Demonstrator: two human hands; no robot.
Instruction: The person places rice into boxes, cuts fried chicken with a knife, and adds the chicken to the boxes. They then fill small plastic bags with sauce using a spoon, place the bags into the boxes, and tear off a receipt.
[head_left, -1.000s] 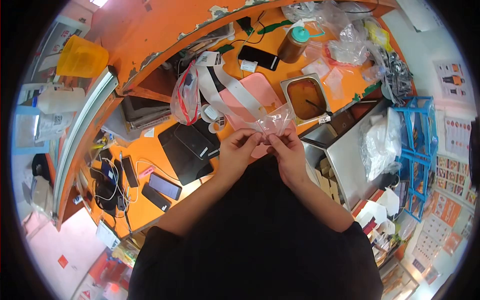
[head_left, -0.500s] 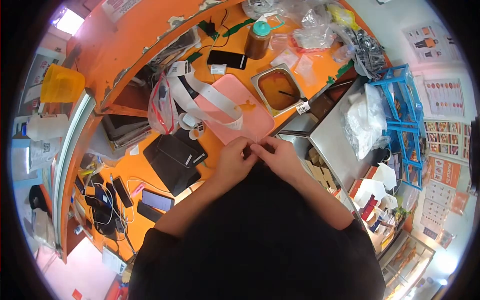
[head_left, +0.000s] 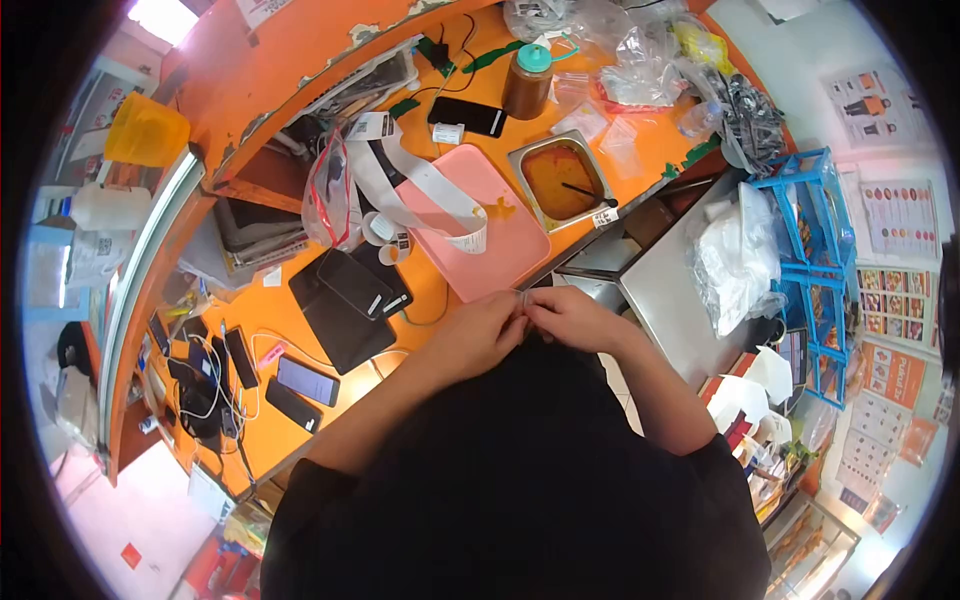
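Observation:
My left hand (head_left: 482,330) and my right hand (head_left: 572,318) meet close to my body, at the near edge of the pink tray (head_left: 490,262). The fingers of both are pinched together; a small bit of clear plastic (head_left: 522,297) shows between the fingertips, mostly hidden. A long white label strip (head_left: 425,195) curls over the tray, which has an orange-brown stain. Right of the tray is a metal pan (head_left: 562,180) of orange-brown sauce with a dark utensil in it. A brown bottle with a teal lid (head_left: 527,85) stands behind.
Black tablets (head_left: 345,310), phones (head_left: 308,380) and tangled cables lie on the orange table at left. Another phone (head_left: 468,116) lies at the back. Plastic bags (head_left: 650,65) are piled at the back right. Further right are a steel surface (head_left: 672,300) and blue racks (head_left: 812,270).
The clear plastic bag, spread above my fingertips a second ago, is now mostly hidden in my hands. Both hands have come closer to my body, and the camera view has shifted.

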